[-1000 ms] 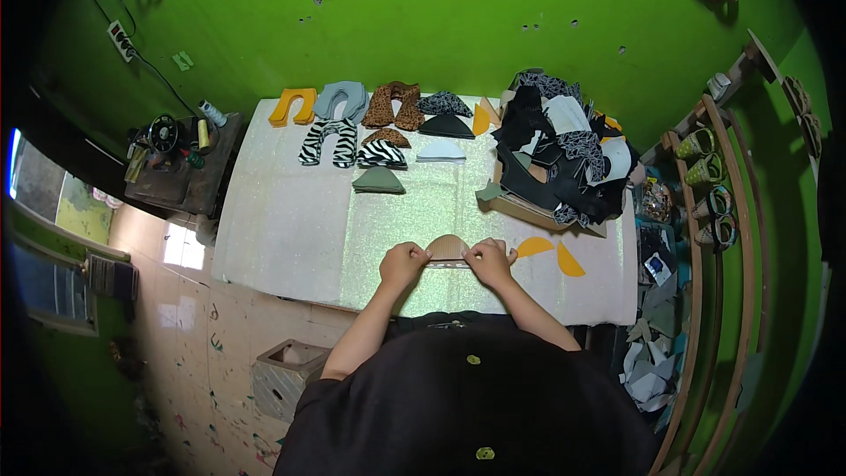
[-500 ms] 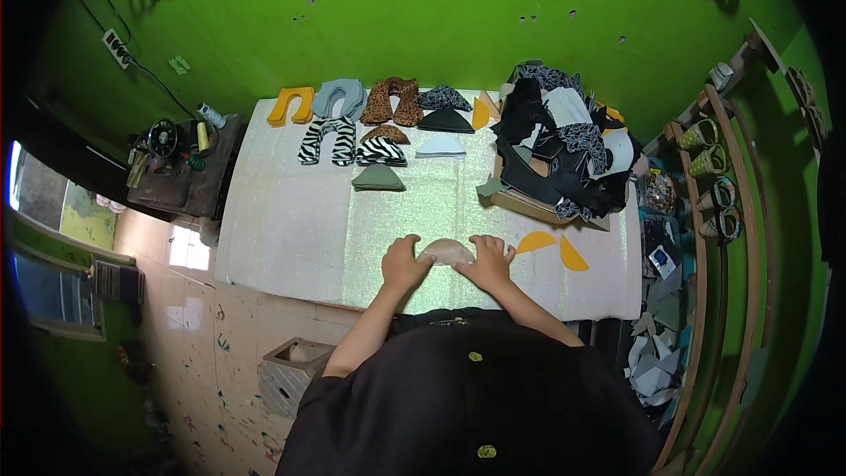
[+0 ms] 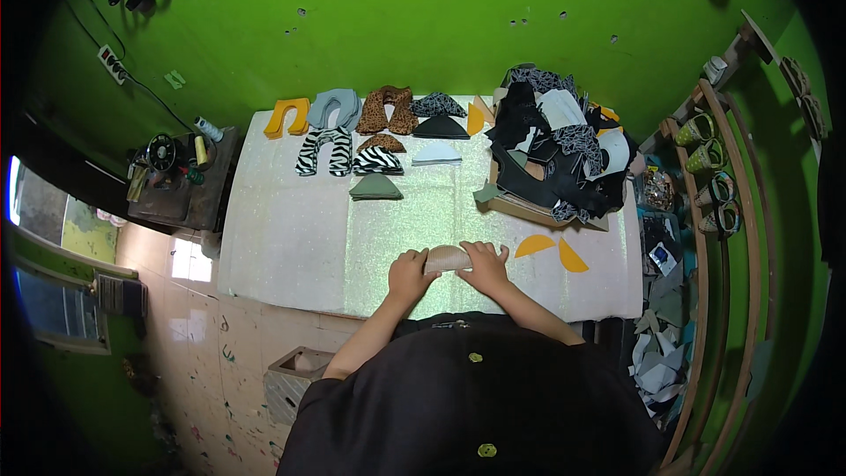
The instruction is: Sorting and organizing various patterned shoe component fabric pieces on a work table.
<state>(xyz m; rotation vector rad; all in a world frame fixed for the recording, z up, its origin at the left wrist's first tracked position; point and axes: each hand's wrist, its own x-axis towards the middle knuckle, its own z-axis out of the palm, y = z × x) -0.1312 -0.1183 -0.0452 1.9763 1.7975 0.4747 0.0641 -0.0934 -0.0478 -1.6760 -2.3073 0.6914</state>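
While both hands were at the near side of the tabletop (image 3: 282, 238), the brown half-round piece (image 3: 448, 257) was between them, left of the cardboard box (image 3: 538, 214) and nearer the wearer than it. Arch pointed away from the body, straight edge toward it. Left hand (image 3: 409, 278): grip closed, thumb and fingers pinching the left end of the piece. Right hand (image 3: 484, 266): grip likewise pinching, at the right end, thumb by the straight edge; exact fingertip contact too small to make out.

One orange half-round (image 3: 534, 245) lay just on the near side of the box, beside the right hand; a second orange half-round (image 3: 573, 255) lay near it, tilted, also on the box's near side. Box heaped with scraps (image 3: 529, 115), black, white and patterned, some over its rim.

Left of the box: white stack (image 3: 436, 154), black stack (image 3: 441, 128), zebra-print stack (image 3: 378, 159), olive stack (image 3: 377, 187), all half-round. Farther left of it: grey U-shaped stack (image 3: 324, 101), then orange U-shaped stack (image 3: 289, 104).

Well left of the box, a dark wooden stand (image 3: 167, 203) bore a yellow spool (image 3: 201, 152). Right of the box, green footwear (image 3: 707, 157) sat on a rack. Behind the box, a green wall (image 3: 423, 18).
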